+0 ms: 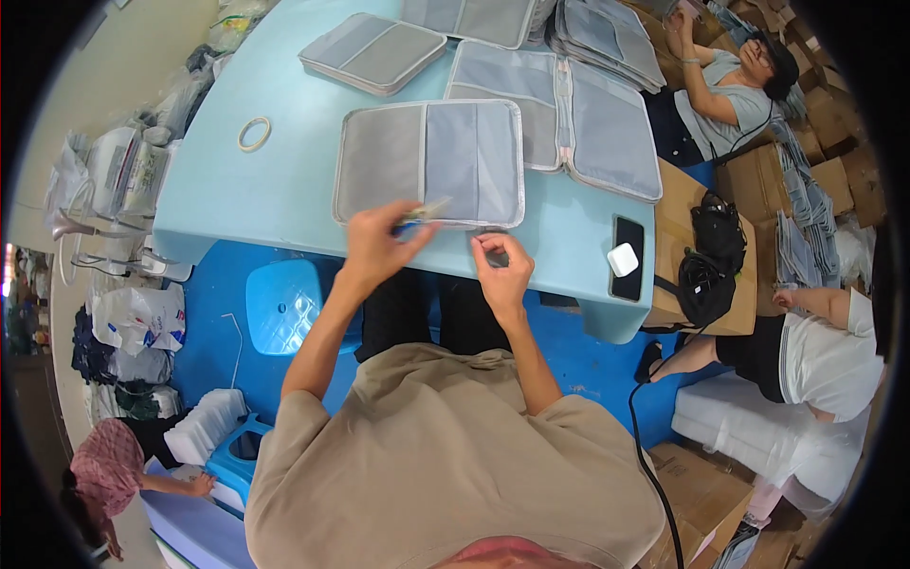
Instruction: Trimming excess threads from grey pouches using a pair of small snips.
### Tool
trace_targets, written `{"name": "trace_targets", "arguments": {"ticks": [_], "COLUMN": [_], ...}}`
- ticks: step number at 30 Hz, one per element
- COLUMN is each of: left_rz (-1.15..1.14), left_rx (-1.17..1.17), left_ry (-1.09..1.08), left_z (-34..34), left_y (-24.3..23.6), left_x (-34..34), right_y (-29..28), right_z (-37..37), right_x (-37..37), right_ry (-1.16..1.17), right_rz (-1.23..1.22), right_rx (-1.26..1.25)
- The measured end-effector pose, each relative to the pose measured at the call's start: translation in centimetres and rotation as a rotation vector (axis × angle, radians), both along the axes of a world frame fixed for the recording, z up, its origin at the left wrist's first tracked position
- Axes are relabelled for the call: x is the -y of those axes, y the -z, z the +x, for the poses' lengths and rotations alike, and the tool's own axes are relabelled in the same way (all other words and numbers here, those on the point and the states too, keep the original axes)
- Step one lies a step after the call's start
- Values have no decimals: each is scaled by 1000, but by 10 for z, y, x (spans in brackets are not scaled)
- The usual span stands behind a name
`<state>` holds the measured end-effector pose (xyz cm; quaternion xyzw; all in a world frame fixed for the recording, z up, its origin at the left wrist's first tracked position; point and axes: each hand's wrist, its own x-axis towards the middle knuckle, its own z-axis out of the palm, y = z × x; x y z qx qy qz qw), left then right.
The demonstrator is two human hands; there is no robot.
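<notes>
An open grey fabric organiser case (428, 159) lies flat on the light blue table (256, 190), right in front of me. My left hand (379, 242) is at its near edge, closed on a small tool with a blue handle (417, 220), which looks like small scissors or snips. My right hand (502, 266) is beside it at the case's near right corner, its fingertips pinched on something small at the case's edge; what it pinches is too small to tell.
More grey cases (372, 52) lie open and stacked farther back, one large one (559, 119) to the right. A tape roll (254, 134) sits left. A black phone (627, 256) with a white charger block lies at the right edge. A blue stool (284, 303) stands below. Other people sit around.
</notes>
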<state>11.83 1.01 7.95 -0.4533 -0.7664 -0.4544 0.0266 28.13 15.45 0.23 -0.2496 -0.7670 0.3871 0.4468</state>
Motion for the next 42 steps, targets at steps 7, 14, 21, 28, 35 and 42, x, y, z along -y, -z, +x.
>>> {"name": "trace_targets", "arguments": {"ticks": [7, 14, 21, 28, 35, 42], "left_rz": [-115, -211, -333, -419, 148, 173], "left_rx": [-251, 174, 351, 271, 226, 691], "left_ry": [204, 289, 373, 235, -117, -178], "left_z": [-15, -1, 11, 21, 73, 101], "left_y": [35, -27, -53, 3, 35, 103], "left_x": [-45, -32, -4, 26, 61, 95], "right_y": [-7, -33, -49, -2, 22, 37], "right_z": [44, 47, 38, 54, 47, 35], "right_x": [24, 38, 36, 78, 88, 90], "right_ry": [2, 58, 52, -88, -148, -196], "right_rz": [-18, 33, 248, 0, 40, -20], "right_rx": [-67, -177, -164, 35, 92, 91]}}
